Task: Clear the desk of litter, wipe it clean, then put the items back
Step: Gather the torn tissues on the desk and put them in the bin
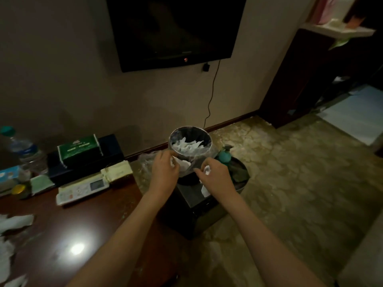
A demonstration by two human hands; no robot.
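While we stand at the corner of the desk (87, 235), more torn tissue (14, 222) lies on its near left part, well apart from the bin (190, 141), with the remote control (83, 190) further along the desk toward the bin. Beyond the desk's end our left hand (164, 172) has its fingers curled round a crumpled white tissue (173, 161), and our right hand (215, 176) pinches another wad (207, 169); both grips are closed on paper just short of the bin's rim. The bin sits on the floor past the desk's end, lined with clear plastic and already holding white scraps (189, 146). We judge this litter feather-light, soft and easily torn, so it is best bunched in the whole hand, not plucked by a corner. A teal bottle (224, 155) stands just beside the bin.
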